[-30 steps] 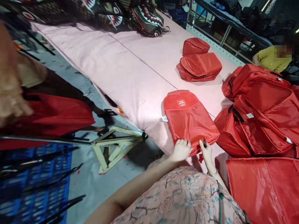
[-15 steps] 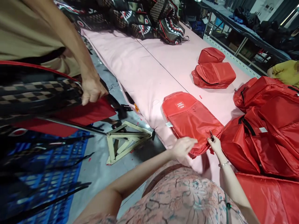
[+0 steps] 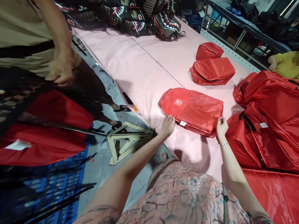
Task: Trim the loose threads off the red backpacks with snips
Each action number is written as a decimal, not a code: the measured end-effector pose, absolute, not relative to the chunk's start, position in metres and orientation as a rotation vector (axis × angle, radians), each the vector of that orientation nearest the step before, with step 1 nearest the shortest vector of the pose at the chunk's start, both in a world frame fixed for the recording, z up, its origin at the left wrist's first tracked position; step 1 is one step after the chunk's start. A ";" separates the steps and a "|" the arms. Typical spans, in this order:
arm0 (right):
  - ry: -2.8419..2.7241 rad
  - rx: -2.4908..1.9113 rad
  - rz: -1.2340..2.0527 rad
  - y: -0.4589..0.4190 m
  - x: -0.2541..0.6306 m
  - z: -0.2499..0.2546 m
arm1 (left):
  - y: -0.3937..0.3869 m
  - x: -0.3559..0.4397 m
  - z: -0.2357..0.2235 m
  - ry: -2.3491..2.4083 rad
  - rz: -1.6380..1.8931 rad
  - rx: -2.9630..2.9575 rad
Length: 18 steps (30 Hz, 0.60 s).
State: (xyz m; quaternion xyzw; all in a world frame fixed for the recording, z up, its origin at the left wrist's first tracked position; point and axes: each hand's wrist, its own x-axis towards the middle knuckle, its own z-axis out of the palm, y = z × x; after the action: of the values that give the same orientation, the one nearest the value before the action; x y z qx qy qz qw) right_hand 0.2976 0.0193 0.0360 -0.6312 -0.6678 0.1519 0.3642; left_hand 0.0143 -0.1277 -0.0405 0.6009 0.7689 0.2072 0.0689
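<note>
A flat red bag (image 3: 201,107) with a white printed logo lies on the pink-covered table, its rounded end to the left. My left hand (image 3: 168,125) is closed on its near edge by the rounded end, beside a small white label (image 3: 182,123). At the square end, my right hand (image 3: 222,127) is closed at the near corner. A small dark pointed tool (image 3: 222,120) sticks up from the right fingers; its kind is too small to make out. The bag's near side is slightly raised between my hands.
Red bags (image 3: 275,124) are heaped at the right; smaller red ones (image 3: 213,71) lie farther back. Patterned black bags (image 3: 165,26) cover the table's far end. At the left, a co-worker's hand (image 3: 61,73) is by a dark checkered bag, near a wooden triangular frame (image 3: 130,137) and blue crate (image 3: 63,180).
The red bag has turned, its square end swinging away from me. My left hand moved left from above it onto its near edge; my right hand rose to the corner. The co-worker's hand moved left.
</note>
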 end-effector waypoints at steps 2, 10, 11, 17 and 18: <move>-1.722 -1.509 0.541 -0.011 0.294 0.041 | -0.135 0.061 -0.046 2.367 0.680 1.737; -1.769 -1.337 1.246 -0.137 0.279 0.017 | -0.176 0.133 -0.038 1.747 0.662 2.080; -1.774 -1.340 1.296 -0.145 0.280 0.011 | -0.177 0.122 -0.037 1.701 0.670 2.101; -1.576 -1.534 1.245 -0.148 0.292 -0.013 | -0.151 0.003 -0.036 2.283 0.637 1.913; -1.535 -1.562 1.204 -0.141 0.294 -0.013 | -0.146 -0.014 -0.036 2.290 0.550 1.928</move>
State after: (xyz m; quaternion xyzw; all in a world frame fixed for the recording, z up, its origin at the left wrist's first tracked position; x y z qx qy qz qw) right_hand 0.2939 -0.1405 -0.0130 -0.5930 -0.5827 0.4573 0.3158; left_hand -0.0138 -0.1465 -0.0358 0.6328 0.7514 0.1806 0.0490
